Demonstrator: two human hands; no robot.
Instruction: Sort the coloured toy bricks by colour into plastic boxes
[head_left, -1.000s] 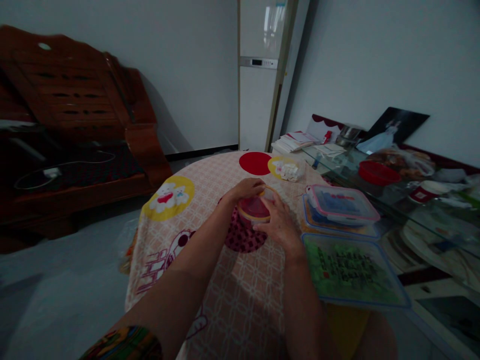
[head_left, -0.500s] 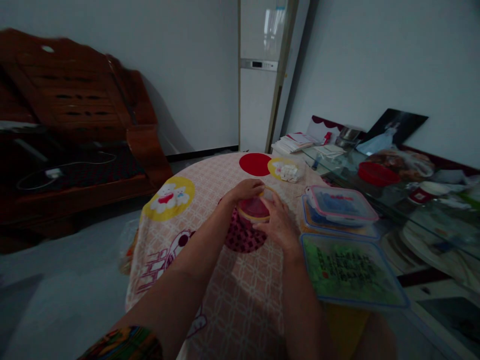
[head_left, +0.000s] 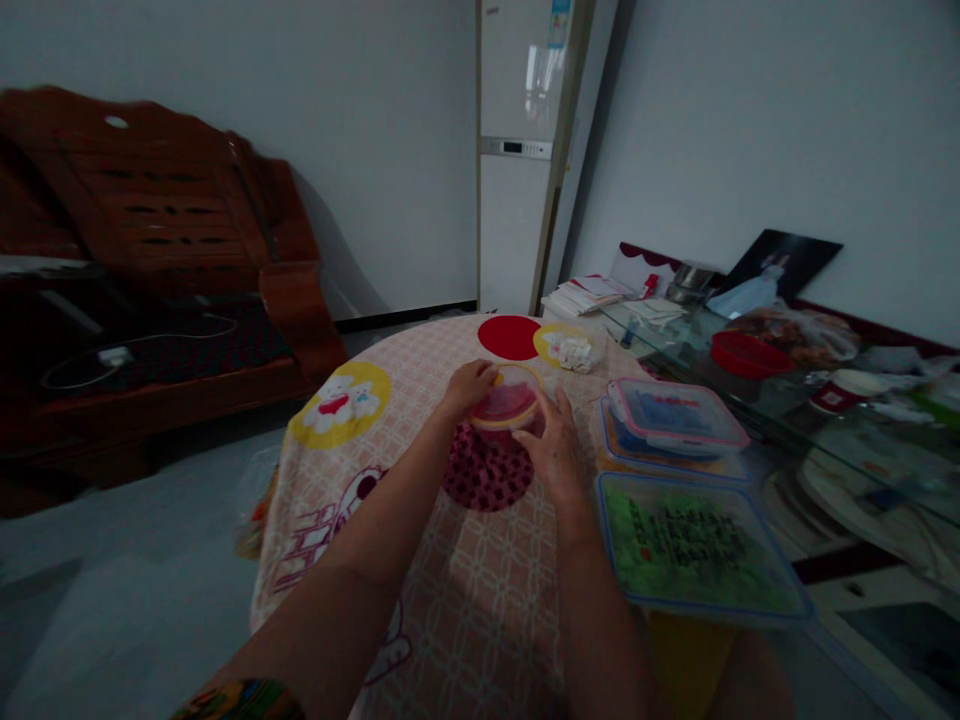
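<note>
A small round container point(head_left: 507, 404) with a yellow rim and a reddish lid stands on the patterned tablecloth point(head_left: 420, 400). My left hand point(head_left: 466, 385) curls over its left rim, fingers closed on the edge. My right hand point(head_left: 553, 448) presses against its right side, fingers wrapped round the wall. Both hands hold the container between them, just above a dark red dotted circle point(head_left: 484, 478) printed on the cloth.
Right of my hands lie a flat green-tinted lidded box point(head_left: 694, 545) and a stack of lidded boxes point(head_left: 675, 420). A glass table point(head_left: 825, 420) carries a red bowl point(head_left: 750, 353), papers and cups. A wooden bench point(head_left: 150, 280) stands left, a white appliance point(head_left: 525, 160) behind.
The view has tilted slightly, so things sit a bit higher and further off. My hands stay on the container; the right hand has slid a little down its side.
</note>
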